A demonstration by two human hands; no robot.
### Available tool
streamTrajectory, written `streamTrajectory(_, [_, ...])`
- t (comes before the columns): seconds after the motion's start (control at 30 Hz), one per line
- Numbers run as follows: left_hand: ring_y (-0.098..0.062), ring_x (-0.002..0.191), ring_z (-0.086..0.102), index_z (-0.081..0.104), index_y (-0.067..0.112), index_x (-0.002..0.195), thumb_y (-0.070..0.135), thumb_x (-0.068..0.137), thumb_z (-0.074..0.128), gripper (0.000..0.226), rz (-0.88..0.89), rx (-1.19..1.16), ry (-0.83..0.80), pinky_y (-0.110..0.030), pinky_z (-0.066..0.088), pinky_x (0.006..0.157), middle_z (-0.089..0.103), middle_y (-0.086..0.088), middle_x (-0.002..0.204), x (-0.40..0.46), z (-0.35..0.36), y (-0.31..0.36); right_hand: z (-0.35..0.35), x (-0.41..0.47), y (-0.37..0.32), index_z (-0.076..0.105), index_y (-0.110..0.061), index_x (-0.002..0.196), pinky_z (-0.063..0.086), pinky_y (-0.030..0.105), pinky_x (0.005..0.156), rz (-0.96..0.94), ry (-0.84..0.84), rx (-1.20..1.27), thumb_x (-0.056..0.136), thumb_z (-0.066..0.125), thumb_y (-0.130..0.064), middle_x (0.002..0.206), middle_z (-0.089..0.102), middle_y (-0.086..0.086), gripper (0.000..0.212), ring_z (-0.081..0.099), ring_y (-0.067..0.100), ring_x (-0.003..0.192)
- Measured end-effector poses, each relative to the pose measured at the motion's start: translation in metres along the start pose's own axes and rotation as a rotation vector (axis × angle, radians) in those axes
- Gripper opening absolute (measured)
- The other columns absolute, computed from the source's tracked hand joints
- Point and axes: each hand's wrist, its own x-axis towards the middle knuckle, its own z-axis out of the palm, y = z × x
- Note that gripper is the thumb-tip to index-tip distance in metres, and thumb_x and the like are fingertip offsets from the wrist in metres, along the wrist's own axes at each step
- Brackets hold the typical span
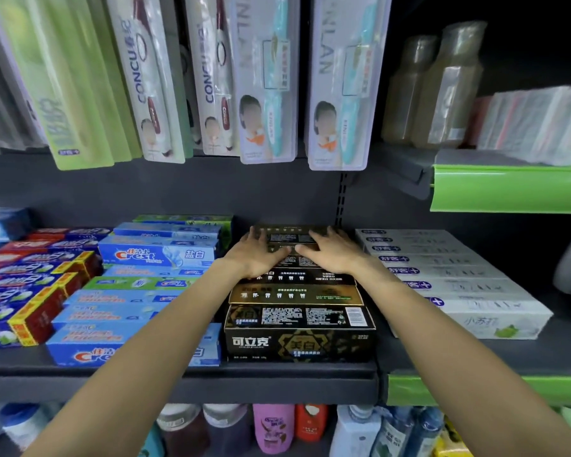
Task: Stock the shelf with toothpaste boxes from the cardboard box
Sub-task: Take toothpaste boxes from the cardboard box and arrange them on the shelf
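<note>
Both your hands are reaching deep over the row of black-and-gold toothpaste boxes [299, 328], and that row is the landmark for everything that follows. Your left hand [261, 253] is lying flat on the rearmost boxes of the row, fingers straight and fanned toward the shelf's back panel [178, 189]; your right hand [327, 249] is mirroring it just beside, thumbs nearly meeting. Neither is curling round anything; both are pressing down. Each box is lying with its long axis running left to right, across your arms, so the boxes are stacking away from you. Judging by this, you are seating the back boxes, and both hands are equally near. Blue boxes [155, 253] are sitting left of the row, white boxes [442, 275] right. No cardboard box is showing.
</note>
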Motion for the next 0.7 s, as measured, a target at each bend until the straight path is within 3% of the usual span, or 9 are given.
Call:
streamTrajectory(0.37, [-0.027, 0.146, -0.007, 0.000, 0.014, 0.152, 0.068, 0.091, 0.019, 0.083, 0.029, 0.071, -0.026, -0.040, 0.003, 0.117, -0.005, -0.008, 0.159, 0.002, -0.002, 0.000, -0.004, -0.013, -0.003, 0.010, -0.021, 0.151, 0.001, 0.045, 0.117, -0.007, -0.032, 0.069, 0.090, 0.021, -0.069, 0.158, -0.005, 0.014, 0.078, -0.007, 0.031, 0.146])
streamTrajectory(0.53, [-0.019, 0.146, 0.007, 0.021, 0.017, 0.150, 0.061, 0.094, 0.022, 0.071, 0.292, 0.057, 0.221, -0.033, 0.008, 0.117, 0.016, -0.005, 0.158, -0.043, -0.017, 0.004, -0.010, -0.104, 0.007, 0.005, -0.021, 0.152, -0.004, 0.033, 0.116, -0.164, 0.136, 0.162, 0.091, 0.016, -0.065, 0.159, -0.005, 0.005, 0.075, -0.011, 0.019, 0.146])
streamTrajectory(0.6, [-0.015, 0.145, 0.016, 0.029, 0.024, 0.147, 0.078, 0.083, 0.019, 0.084, 0.383, -0.011, 0.230, -0.033, 0.015, 0.116, 0.023, 0.001, 0.156, -0.078, -0.018, 0.001, -0.004, -0.147, 0.014, 0.005, -0.026, 0.152, -0.003, 0.033, 0.116, -0.212, 0.144, 0.172, 0.083, 0.017, -0.070, 0.159, -0.006, 0.002, 0.083, -0.009, 0.017, 0.146])
streamTrajectory(0.7, [-0.014, 0.145, 0.010, 0.023, 0.037, 0.147, 0.098, 0.054, 0.019, 0.112, 0.408, -0.019, 0.086, -0.037, 0.011, 0.119, 0.014, 0.008, 0.158, -0.121, -0.014, -0.008, 0.008, -0.172, 0.020, -0.002, -0.030, 0.151, -0.001, 0.041, 0.119, -0.215, 0.063, 0.119, 0.070, 0.024, -0.080, 0.158, -0.012, 0.004, 0.098, -0.012, 0.024, 0.146])
